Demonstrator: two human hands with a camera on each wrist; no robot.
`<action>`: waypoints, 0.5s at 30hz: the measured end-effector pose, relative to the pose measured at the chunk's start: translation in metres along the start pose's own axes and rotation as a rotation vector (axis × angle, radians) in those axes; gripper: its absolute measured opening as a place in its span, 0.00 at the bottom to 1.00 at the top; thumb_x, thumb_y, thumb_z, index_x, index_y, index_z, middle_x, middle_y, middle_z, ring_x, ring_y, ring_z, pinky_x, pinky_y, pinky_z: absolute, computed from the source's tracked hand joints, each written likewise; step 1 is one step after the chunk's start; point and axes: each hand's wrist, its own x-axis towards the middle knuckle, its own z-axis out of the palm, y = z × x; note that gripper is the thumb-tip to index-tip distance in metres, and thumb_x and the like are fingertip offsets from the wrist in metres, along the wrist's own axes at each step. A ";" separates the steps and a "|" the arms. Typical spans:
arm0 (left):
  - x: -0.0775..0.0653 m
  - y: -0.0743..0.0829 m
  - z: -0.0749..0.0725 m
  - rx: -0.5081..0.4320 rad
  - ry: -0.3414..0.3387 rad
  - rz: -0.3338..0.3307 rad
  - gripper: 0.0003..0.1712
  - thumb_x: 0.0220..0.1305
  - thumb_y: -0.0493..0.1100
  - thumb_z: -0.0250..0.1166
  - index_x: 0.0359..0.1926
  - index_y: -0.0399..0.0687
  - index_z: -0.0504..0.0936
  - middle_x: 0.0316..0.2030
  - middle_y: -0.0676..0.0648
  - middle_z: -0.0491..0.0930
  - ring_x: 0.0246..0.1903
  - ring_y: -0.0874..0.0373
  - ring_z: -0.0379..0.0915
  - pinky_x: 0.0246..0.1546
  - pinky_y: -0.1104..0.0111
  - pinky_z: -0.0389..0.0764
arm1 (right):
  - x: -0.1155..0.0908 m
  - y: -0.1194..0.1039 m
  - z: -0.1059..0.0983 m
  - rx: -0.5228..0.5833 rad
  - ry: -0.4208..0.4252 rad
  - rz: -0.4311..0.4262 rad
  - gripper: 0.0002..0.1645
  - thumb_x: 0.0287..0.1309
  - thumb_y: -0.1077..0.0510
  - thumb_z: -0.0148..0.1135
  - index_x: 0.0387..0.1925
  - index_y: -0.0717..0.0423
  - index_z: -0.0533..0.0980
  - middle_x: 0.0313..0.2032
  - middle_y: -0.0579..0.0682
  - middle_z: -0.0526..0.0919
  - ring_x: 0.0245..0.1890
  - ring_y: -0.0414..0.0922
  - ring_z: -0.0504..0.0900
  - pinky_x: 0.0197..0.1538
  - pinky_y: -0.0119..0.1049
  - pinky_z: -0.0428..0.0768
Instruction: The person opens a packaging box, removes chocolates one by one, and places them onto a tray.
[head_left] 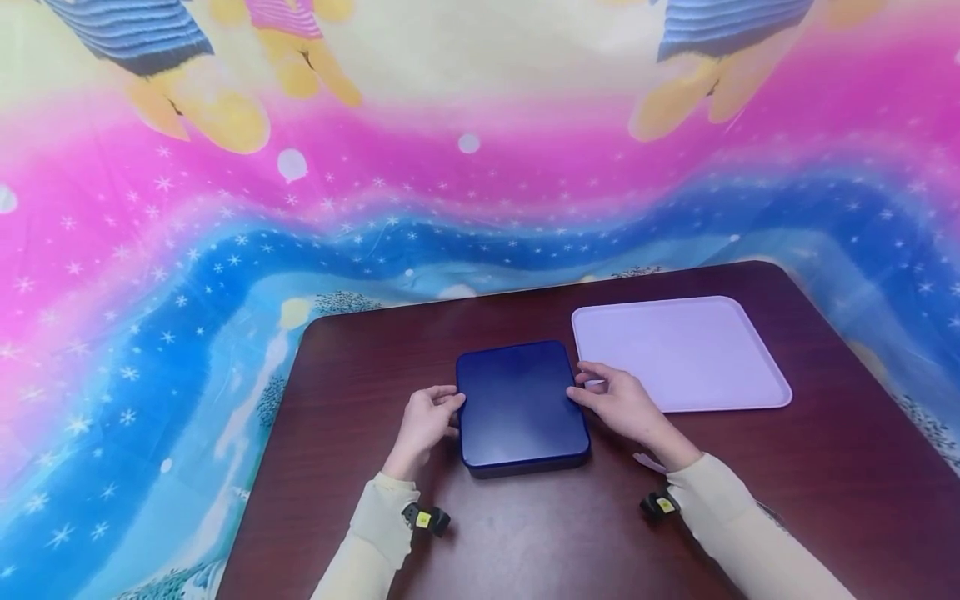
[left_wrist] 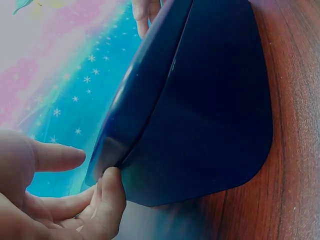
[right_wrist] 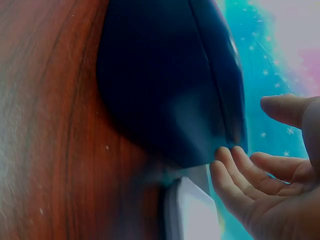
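Note:
A dark blue box (head_left: 522,404) with rounded corners and a closely fitted lid (left_wrist: 137,75) rests on the table between both hands. My left hand (head_left: 429,421) is at its left side; the fingers (left_wrist: 114,192) bend against the lid's lower edge, the thumb beside the rim. On the opposite side, my right hand (head_left: 618,402) touches the lid seam with its fingertips (right_wrist: 223,152). Those fingers are loosely extended, and the right thumb (right_wrist: 282,109) stands apart from the box in the right wrist view. The box's inside is hidden.
To the right of the box, a pale lilac tray (head_left: 682,354) lies flat, its near-left edge close behind my right hand. The dark reddish-brown table (head_left: 360,358) has a far edge meeting a patterned cloth backdrop (head_left: 450,192). Small black devices (head_left: 426,518) are strapped to both wrists.

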 end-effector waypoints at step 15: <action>0.003 -0.005 -0.004 -0.076 -0.044 -0.039 0.20 0.69 0.36 0.64 0.57 0.26 0.77 0.40 0.39 0.84 0.28 0.56 0.78 0.25 0.61 0.86 | 0.003 -0.001 0.007 0.142 -0.063 0.087 0.37 0.66 0.53 0.66 0.68 0.71 0.67 0.53 0.62 0.80 0.46 0.48 0.83 0.47 0.40 0.84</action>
